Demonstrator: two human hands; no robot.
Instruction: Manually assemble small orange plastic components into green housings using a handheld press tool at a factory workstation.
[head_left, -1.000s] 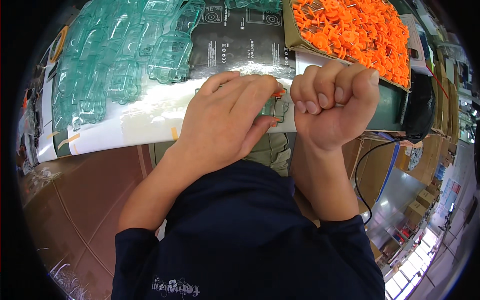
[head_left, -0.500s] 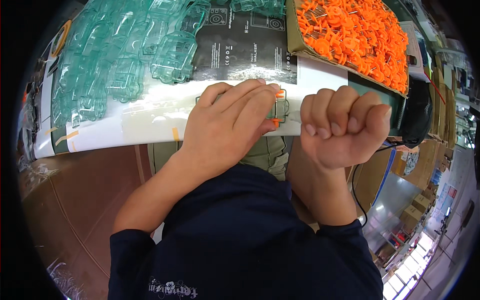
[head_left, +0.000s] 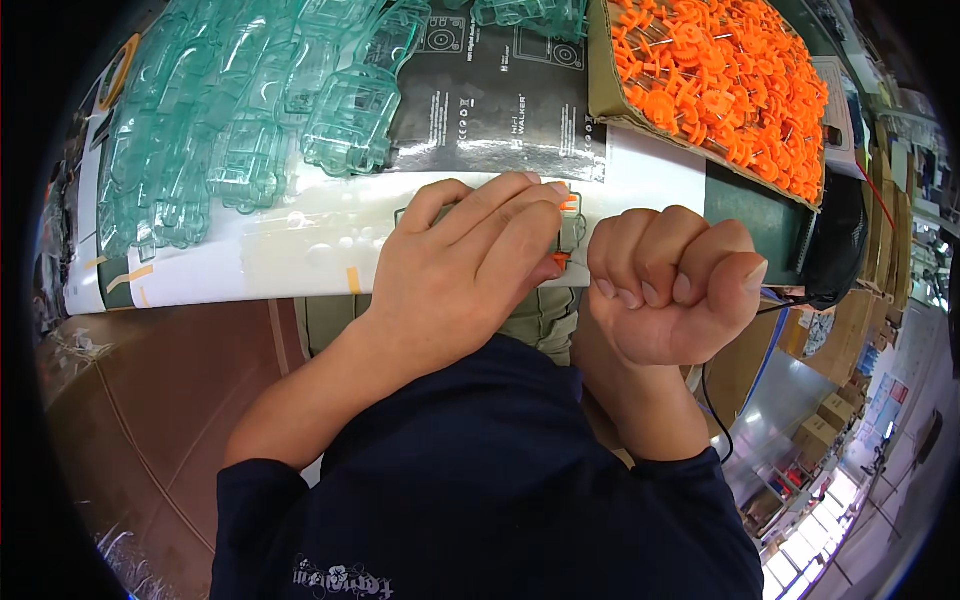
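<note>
My left hand (head_left: 465, 260) lies over a small clear green plastic car-body shell (head_left: 579, 232) on the white table edge. Its fingers are pressed together along the far side, and the thumb is tucked at the near side, so most of the shell is hidden. An orange gear wheel (head_left: 571, 201) shows at the shell's far side, and a second orange piece (head_left: 560, 260) shows at the near side. Just right of the shell, my right hand (head_left: 672, 288) is raised in a fist, palm side up, fingers curled in and thumb apart. Nothing shows inside it.
Rows of clear green plastic shells (head_left: 240, 120) cover the left of the table. A cardboard box (head_left: 606, 85) full of orange gear wheels on metal axles (head_left: 730, 95) stands at the far right. Black printed sheeting (head_left: 480, 120) lies between them. A black bag (head_left: 838, 240) hangs at the right edge.
My right fist has shifted left and slightly nearer to me, closer to the shell. My left hand keeps its hold on the shell. The whole view has tilted a little.
</note>
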